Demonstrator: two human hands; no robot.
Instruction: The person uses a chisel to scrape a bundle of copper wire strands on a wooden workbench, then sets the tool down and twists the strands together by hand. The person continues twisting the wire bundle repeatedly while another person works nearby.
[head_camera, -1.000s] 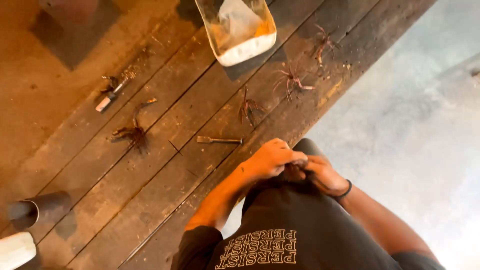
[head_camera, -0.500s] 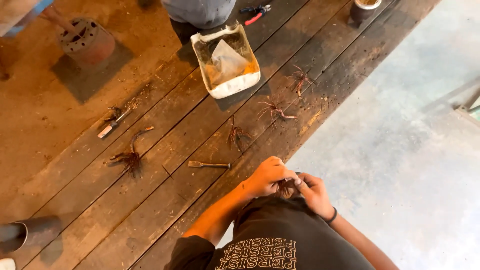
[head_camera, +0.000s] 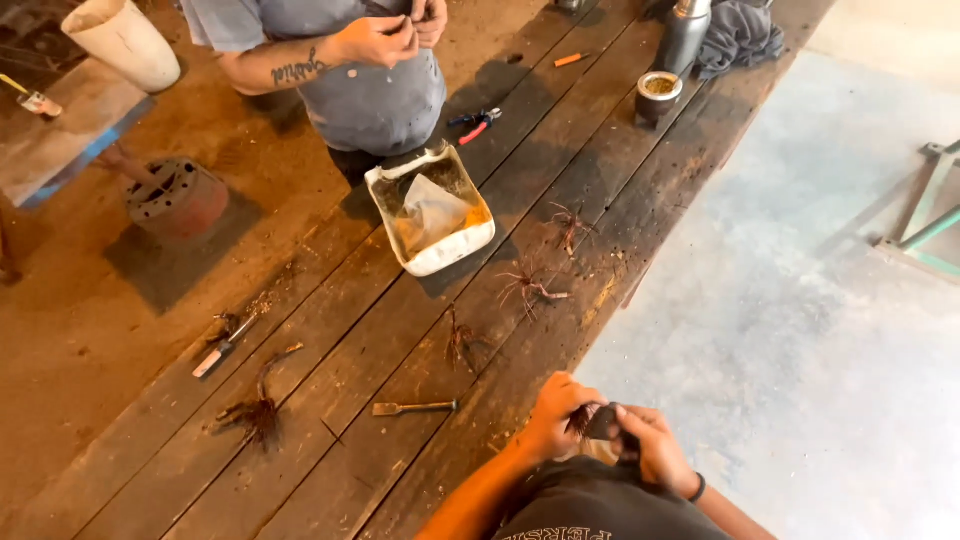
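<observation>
Two hands meet at the bench's (head_camera: 640, 250) near edge: the left hand (head_camera: 556, 418) pinches a wire tuft (head_camera: 580, 420), the right hand (head_camera: 650, 450) is clamped on a dark tool (head_camera: 603, 424). Light, springy, prickly strands; best gripped at the bound stem.

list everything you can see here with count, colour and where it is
wooden workbench: one, dark brown planks, fills the left and centre
wire bundles: about five, reddish brown, scattered along the planks
plastic tub: one, white, cut open, mid bench
chisel: one, metal, near the front edge
pliers: one, red and blue handles, beyond the tub
cup: one, dark, far end
bucket: one, cream, top left
co-worker: one, grey shirt, across the bench
left hand: orange-lit, holding a small wire bundle
right hand: fingers on a dark tool at that bundle
</observation>
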